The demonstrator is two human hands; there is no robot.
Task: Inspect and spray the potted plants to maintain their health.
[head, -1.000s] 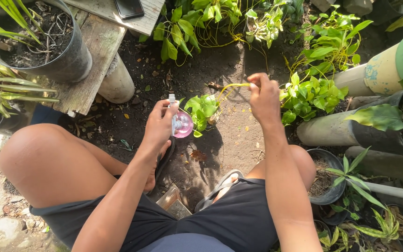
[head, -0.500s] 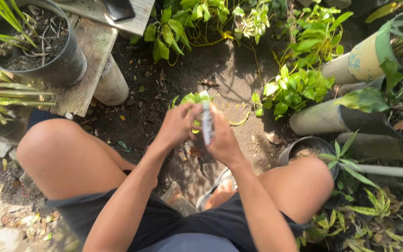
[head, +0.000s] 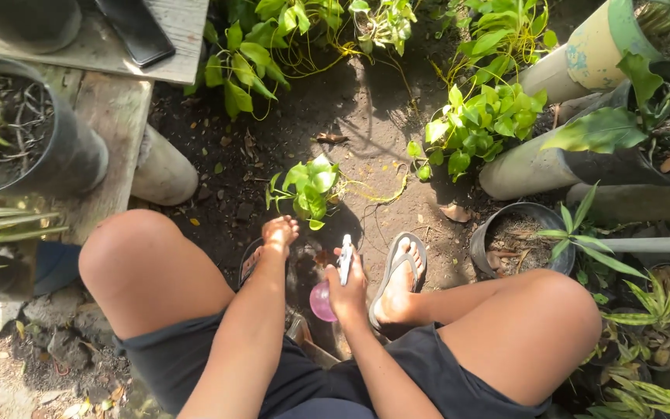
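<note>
Head view, looking down between two bent knees at dark soil. Right hand [head: 348,289] closed around a small spray bottle [head: 333,285], held low just above the ground between the feet; pink rounded body [head: 322,302] showing below the fist, white spray head [head: 345,258] sticking up past the fingers. Left hand [head: 279,232] reaching forward, fingers bent loosely, empty as far as visible, just beside a small leafy plant [head: 308,186] growing from the soil; touching the leaves or not, impossible to tell. Right foot in a grey sandal [head: 399,273] close beside the bottle.

Probably light and stiff, this bottle: thin clear plastic, little liquid to be seen inside. Smooth and maybe wet, so likely a bit slippery; not fragile. Best hold judged to be around the narrow neck under the spray head, one finger free for the trigger, as now.

Around: a black pot [head: 32,147] with thin striped leaves on a wooden board [head: 110,116] at left, a dark flat phone [head: 135,29] on another plank above. At right, pale fallen pipes [head: 529,167], a small black pot of soil [head: 517,233], more green vines [head: 478,124] creeping over the ground.
</note>
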